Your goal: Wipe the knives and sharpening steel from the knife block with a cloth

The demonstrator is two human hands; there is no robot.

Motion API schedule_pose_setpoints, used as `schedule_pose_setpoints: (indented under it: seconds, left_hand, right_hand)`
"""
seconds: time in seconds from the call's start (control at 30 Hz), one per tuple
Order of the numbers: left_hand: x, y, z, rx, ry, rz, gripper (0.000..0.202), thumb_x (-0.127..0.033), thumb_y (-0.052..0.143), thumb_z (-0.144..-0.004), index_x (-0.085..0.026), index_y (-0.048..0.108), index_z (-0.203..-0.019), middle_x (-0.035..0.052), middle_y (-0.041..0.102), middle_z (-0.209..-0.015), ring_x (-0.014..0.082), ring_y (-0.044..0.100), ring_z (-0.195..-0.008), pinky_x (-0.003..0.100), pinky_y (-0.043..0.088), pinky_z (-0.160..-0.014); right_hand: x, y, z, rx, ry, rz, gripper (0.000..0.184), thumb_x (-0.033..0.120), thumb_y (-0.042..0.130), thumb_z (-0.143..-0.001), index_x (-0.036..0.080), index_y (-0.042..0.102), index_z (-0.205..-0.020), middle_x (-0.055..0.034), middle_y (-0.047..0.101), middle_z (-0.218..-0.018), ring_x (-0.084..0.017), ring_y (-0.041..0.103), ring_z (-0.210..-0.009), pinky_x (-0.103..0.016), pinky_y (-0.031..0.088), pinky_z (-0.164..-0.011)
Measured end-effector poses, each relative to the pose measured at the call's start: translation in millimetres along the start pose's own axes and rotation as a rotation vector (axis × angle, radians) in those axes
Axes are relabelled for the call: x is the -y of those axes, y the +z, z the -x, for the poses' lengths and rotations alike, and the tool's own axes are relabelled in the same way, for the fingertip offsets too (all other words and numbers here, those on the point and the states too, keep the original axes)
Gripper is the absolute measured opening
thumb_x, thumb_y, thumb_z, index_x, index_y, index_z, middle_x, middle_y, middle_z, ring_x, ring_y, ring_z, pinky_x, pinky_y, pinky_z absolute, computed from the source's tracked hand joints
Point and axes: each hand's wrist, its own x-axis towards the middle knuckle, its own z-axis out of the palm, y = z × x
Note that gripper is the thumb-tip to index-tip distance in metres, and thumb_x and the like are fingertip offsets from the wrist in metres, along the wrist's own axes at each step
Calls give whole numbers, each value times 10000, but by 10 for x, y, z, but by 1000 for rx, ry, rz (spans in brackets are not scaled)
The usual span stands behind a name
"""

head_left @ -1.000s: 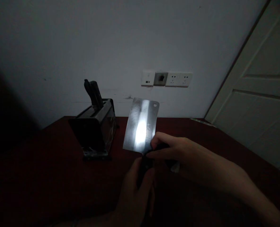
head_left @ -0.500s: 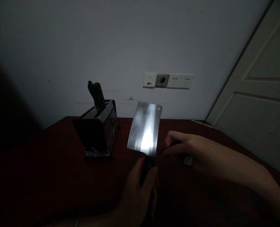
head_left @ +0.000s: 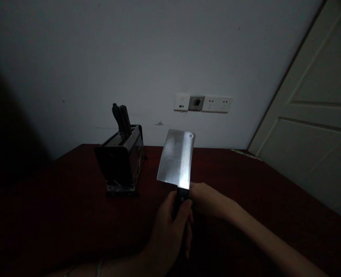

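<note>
Upright above the table, a cleaver shows its broad steel blade, with a small hole at the top right corner. My left hand is closed around its black handle, thumb in front. My right hand is just behind and to the right of the handle. It looks closed, but its fingers are mostly hidden behind the cleaver and the left hand, so what it holds is not visible. To the left stands a knife block with black-handled tools in its top.
The dark red table reaches back to a pale wall with a row of sockets and switches. A white panelled door is on the right. A thin pale strip lies near the table's back right edge. The light is dim.
My right hand, earlier apart from the cleaver with a dark object with a whitish end in its fingers, has moved left behind the handle. The left hand keeps its hold; the blade is barely shifted.
</note>
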Motion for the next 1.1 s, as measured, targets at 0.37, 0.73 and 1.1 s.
schedule_pose_setpoints:
  seconds: [0.37,0.73,1.1]
  left_hand:
    - [3,-8,1,-41,50,-4,287,-463,477,-817,-178,445,-801,-85,451,-462,40,374,-265,127,292,-254]
    - [-22,-47,-44,-62,63,-5,284,-460,472,-831,-178,450,-842,-70,487,-514,43,393,-278,138,303,-263]
    - [-70,-33,-34,-22,26,34,299,-468,430,-839,-184,436,-746,-85,425,-398,60,375,-266,149,329,-262]
  right_hand:
    - [83,481,78,-67,-163,79,327,355,589,-704,166,605,-971,-103,597,-1025,-247,503,-956,-406,384,-864]
    - [56,364,213,121,-151,-217,801,478,727,-553,290,453,-1281,-91,324,-1415,-346,255,-1274,-531,265,-1005]
    - [101,24,243,-155,-115,-472,305,304,531,-825,210,606,-1106,-86,575,-1169,-201,492,-1107,-387,390,-947]
